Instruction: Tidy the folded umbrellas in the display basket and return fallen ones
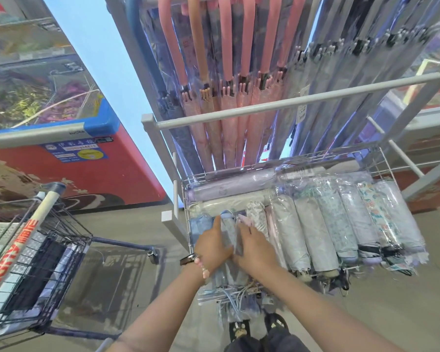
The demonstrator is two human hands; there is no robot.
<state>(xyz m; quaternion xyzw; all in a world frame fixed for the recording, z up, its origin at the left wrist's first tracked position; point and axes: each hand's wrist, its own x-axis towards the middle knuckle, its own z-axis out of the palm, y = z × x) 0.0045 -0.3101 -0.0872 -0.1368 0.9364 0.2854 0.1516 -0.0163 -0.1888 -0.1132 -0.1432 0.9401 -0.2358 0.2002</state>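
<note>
A white wire display basket (186,199) holds a row of folded umbrellas in clear sleeves (335,224), lying side by side, with a lilac one (234,186) laid crosswise behind them. My left hand (212,246) and my right hand (254,246) both rest at the basket's left end. Between them lies a pale blue-grey folded umbrella (229,229). The left hand's fingers press its left side with the index finger stretched out. The right hand lies flat along its right side. Whether either hand grips it is unclear.
Long pink and blue-grey umbrellas (229,72) hang on the white rack (290,102) above the basket. A shopping cart (36,250) stands at the left on the grey floor, in front of a red and blue chest freezer (74,158). My shoes (274,323) show below the basket.
</note>
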